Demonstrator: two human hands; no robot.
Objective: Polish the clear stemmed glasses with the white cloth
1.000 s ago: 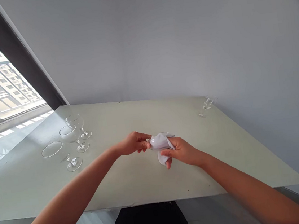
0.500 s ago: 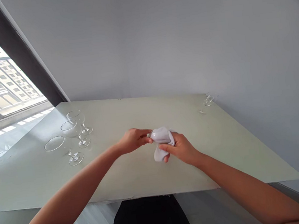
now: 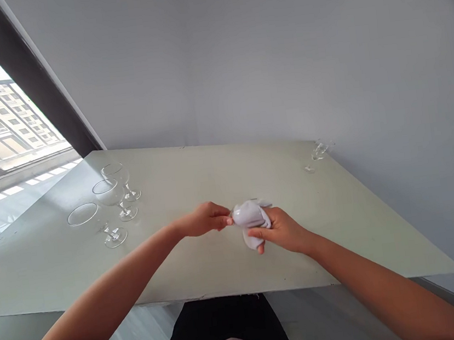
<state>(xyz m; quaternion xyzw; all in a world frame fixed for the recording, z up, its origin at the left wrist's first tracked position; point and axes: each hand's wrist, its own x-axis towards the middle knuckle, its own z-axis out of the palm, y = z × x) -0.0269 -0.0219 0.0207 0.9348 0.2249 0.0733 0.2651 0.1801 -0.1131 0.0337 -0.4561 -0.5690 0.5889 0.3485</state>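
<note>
Over the middle of the table, a stemmed glass (image 3: 239, 216) lies on its side in the air, its bowl pointing right. My left hand (image 3: 209, 218) pinches it at the stem end; the fingers hide the foot. A white cloth (image 3: 253, 215) fills the bowl and spills out at the rim, with a loose fold hanging below. My right hand (image 3: 283, 229) is closed on this cloth at the bowl's mouth, thumb on the near side. Some of its fingers are hidden by the cloth and glass.
Three clear stemmed glasses stand upright on the left: a near one (image 3: 115, 238), a middle one (image 3: 128, 212) and a far one (image 3: 133, 195). Another clear glass (image 3: 319, 150) is by the far right edge of the pale table (image 3: 194, 168). Grey walls rise behind; a window is at left.
Both hands, with the glass and cloth, have shifted slightly right and nearer to me. The cloth has changed shape a little at the rim. The standing glasses have stayed in place.
</note>
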